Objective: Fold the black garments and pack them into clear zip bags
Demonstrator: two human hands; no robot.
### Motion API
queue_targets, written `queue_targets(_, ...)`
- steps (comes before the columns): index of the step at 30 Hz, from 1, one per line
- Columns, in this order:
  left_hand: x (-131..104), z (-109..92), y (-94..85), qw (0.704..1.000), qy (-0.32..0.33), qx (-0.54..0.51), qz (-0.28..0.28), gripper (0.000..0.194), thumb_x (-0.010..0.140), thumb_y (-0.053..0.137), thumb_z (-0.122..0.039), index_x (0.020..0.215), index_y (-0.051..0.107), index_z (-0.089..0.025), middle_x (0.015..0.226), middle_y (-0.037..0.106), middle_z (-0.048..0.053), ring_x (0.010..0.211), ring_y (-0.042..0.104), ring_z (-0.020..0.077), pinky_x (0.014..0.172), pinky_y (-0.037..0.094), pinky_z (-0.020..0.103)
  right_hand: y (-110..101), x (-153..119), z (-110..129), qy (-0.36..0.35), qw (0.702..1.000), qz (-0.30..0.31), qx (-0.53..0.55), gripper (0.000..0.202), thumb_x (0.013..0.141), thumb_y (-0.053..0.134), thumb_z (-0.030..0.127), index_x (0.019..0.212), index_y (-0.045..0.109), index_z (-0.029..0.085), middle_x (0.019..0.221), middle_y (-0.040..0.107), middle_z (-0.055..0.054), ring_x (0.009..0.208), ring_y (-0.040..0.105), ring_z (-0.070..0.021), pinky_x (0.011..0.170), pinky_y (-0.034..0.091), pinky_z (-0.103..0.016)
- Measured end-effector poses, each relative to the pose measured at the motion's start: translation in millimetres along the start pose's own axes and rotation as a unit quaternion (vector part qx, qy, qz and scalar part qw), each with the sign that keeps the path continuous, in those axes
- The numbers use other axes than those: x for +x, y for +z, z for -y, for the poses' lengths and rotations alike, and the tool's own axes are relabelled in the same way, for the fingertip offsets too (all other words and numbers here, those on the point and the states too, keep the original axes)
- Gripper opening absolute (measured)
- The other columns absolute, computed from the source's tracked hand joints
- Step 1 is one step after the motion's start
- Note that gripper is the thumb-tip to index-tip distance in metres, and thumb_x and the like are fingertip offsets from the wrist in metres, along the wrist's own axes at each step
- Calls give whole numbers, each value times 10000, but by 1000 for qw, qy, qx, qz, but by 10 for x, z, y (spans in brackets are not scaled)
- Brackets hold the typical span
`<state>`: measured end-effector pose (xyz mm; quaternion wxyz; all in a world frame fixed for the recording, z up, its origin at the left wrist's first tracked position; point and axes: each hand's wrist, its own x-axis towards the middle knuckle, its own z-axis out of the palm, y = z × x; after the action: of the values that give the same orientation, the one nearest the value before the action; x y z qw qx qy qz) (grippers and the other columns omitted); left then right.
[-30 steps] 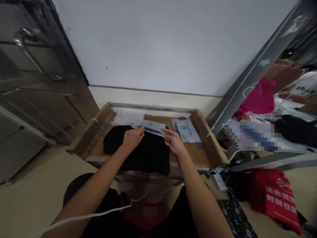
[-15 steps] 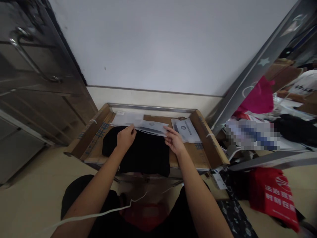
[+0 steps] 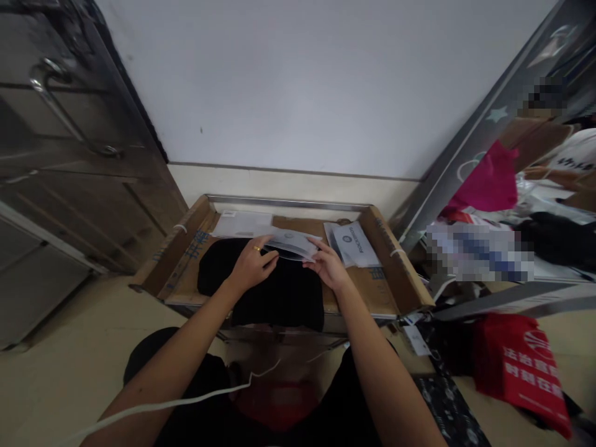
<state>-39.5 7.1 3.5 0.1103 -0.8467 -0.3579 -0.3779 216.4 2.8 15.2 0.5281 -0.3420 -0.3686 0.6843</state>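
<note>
A frosted plastic bag (image 3: 294, 242) with a small round logo is held up between my two hands, over the back edge of a folded black cloth item (image 3: 279, 292). Its near edge gapes, showing a dark gap. My left hand (image 3: 252, 264), a ring on one finger, grips the bag's left end with the fingertips. At the right end, my right hand (image 3: 328, 263) pinches it between thumb and fingers. To the right lies a similar bag printed ROCKBROS (image 3: 356, 243). Flat white bags (image 3: 242, 223) lie behind on the left.
Cardboard (image 3: 405, 279) with raised sides lines the small table. A metal door (image 3: 74, 124) stands left and a white board (image 3: 279, 81) rises behind. At right are a cluttered shelf (image 3: 554, 248) and a red bag (image 3: 521, 366) on the floor. A white cable (image 3: 186, 402) crosses my lap.
My left hand has moved right and turned, its fingers now on the bag's left end. The bag's near edge has spread apart. The right hand keeps its hold.
</note>
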Motion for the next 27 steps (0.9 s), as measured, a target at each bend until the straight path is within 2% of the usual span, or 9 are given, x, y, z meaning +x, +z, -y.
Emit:
queue_targets(3,16,-4,39,1000,19,12,18,290,943,545,-177,1199,675,-215,1380,569,164,1265,556,283,1053,484,503,7,-1,-25,-8,1000,3,-10,639,652,643,96,1282,614,198,777,707,-2,612,665,-159,605,604,-306)
queue_targets(6,50,6,51,998,17,32,56,346,957,523,-178,1282,635,-211,1368,586,164,1258,559,284,1057,476,491,12,-2,-59,-22,999,13,-25,681,635,658,106,1306,600,206,764,693,9,600,654,-154,609,600,-305)
queue_targets(10,134,-20,28,992,-6,60,107,507,907,629,-287,1393,544,-169,1398,557,203,1284,526,346,1061,448,531,17,-16,-80,-31,999,30,-34,710,613,657,111,1306,616,262,777,663,32,627,623,-144,654,612,-335)
queue_targets(12,196,-56,21,990,-16,70,119,602,855,682,-280,1415,512,-139,1429,523,222,1315,496,372,1077,424,536,20,-27,-74,-38,998,37,-33,719,612,649,107,1309,625,284,761,636,45,620,579,-127,665,600,-328)
queue_targets(16,345,-144,52,988,-27,90,120,596,806,700,-212,1371,547,-98,1450,492,251,1328,471,401,1090,391,539,21,-45,-46,-63,996,34,-51,698,606,632,104,1282,665,274,699,599,52,551,450,-91,600,503,-243)
queue_targets(22,483,-206,134,989,-33,97,103,406,818,690,-265,1192,663,-110,1288,594,228,1185,541,383,996,445,524,21,-57,-28,-64,995,12,-82,647,584,619,142,1214,716,252,667,625,28,528,434,-108,498,366,-221)
queue_targets(25,484,-203,102,996,-3,63,68,299,843,664,-330,1064,697,-130,1200,616,203,1135,557,355,978,463,509,12,-55,-29,-77,993,5,-90,626,586,603,146,1193,742,211,562,567,43,461,343,-87,443,267,-215)
queue_targets(27,480,-201,38,997,29,49,53,294,858,649,-393,999,702,-140,1184,611,199,1131,556,352,978,463,519,10,-55,-23,-81,993,8,-86,606,585,593,146,1166,761,185,538,559,43,441,312,-79,429,235,-218)
